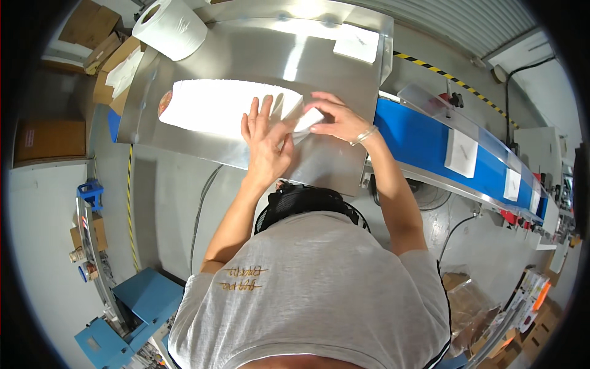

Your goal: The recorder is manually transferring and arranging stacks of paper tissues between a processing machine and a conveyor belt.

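A long row of white, thin sheet-like pieces [209, 107] lies across the steel table in front of me, packed close together. My left hand [267, 141] rests on the right part of this row, its fingers stretched out and apart. At the row's right end, my right hand [341, 121] grips a small flat white piece [309, 120] between thumb and fingers. That piece stands tilted away from the row, close to my left fingertips. A reddish-brown rounded thing [165, 103] shows at the row's left end; its kind is unclear.
The steel table [246, 49] carries a large white roll [171, 29] at back left and a flat white packet [356, 43] at back right. To the right runs a blue conveyor belt [418, 138] with several white packets under a clear guard. Cardboard boxes [49, 140] stand left.
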The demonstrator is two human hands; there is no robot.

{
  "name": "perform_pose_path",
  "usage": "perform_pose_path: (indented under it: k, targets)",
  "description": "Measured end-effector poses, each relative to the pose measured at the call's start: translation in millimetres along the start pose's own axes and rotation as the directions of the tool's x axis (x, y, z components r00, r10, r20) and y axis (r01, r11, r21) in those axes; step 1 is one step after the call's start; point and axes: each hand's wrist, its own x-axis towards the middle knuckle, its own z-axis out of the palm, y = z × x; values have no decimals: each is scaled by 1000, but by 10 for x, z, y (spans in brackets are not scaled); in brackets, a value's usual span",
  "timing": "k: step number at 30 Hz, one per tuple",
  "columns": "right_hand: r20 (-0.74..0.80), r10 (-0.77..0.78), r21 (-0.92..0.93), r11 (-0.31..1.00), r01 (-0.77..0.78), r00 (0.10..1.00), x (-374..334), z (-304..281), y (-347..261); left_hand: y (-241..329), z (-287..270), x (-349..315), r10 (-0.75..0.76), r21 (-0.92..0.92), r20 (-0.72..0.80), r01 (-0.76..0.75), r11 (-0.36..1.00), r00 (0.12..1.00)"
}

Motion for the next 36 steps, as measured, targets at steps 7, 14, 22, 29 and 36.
perform_pose_path:
  k: [7,14,22,29,36]
  targets:
    - [-402,384,247,920,-305,831,-565,-161,275,-218,26,-53,-73,43,-96,77,996,993]
    - [-837,-132,-527,452,-720,530,-1461,-1100,1058,-173,30,-10,-70,22,-127,73,997,989]
    - [-70,163,-44,985,-167,984,-222,-181,-167,-159,5,-50,-16,55,-71,20,998,997]
    - [64,267,158,949,-274,962,-4,168,94,-199,-71,19,-68,49,-62,71,996,996]
    - [-566,427,148,894,-422,706,-658,-174,485,-340,-45,22,-63,78,-87,69,995,994]
